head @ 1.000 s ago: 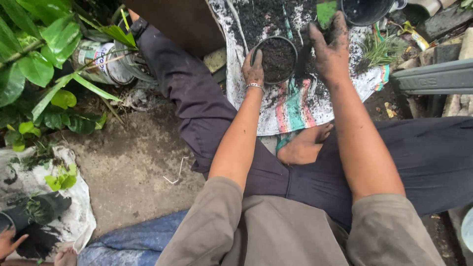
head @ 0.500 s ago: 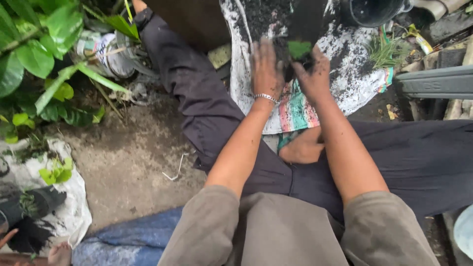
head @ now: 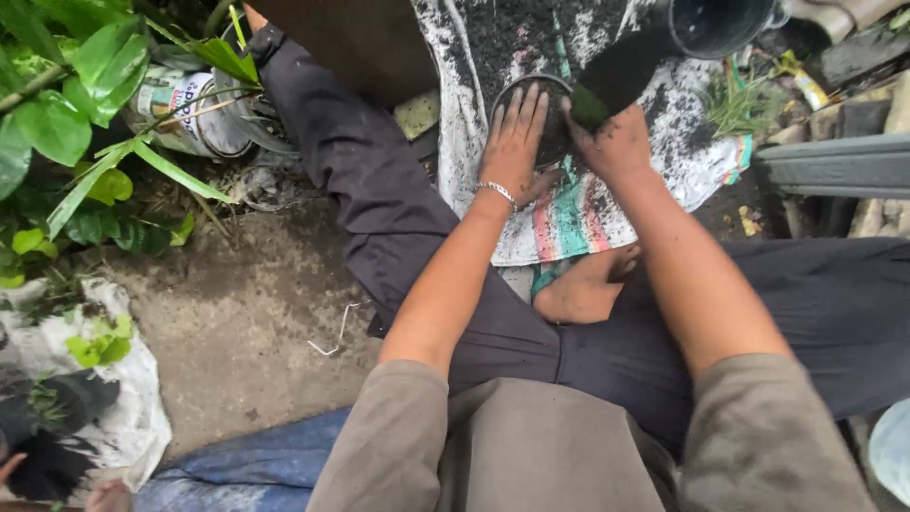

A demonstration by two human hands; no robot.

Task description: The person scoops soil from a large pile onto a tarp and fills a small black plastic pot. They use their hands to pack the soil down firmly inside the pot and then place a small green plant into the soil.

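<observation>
At twelve o'clock, on striped soil-strewn cloth (head: 578,213), small round black plastic pot (head: 555,142). Left hand (head: 517,142) flat, fingers spread over its soil. Right hand (head: 616,142) closed around green-leafed seedling (head: 590,106).

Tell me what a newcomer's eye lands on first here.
Top centre, two soil-blackened hands meet over a small black pot of soil: the left hand, with a silver bracelet at the wrist, lies flat on it, while the right hand holds a dark clump with a green leaf. Under them lies a soil-strewn striped cloth. Glossy green foliage fills the upper left.
</observation>
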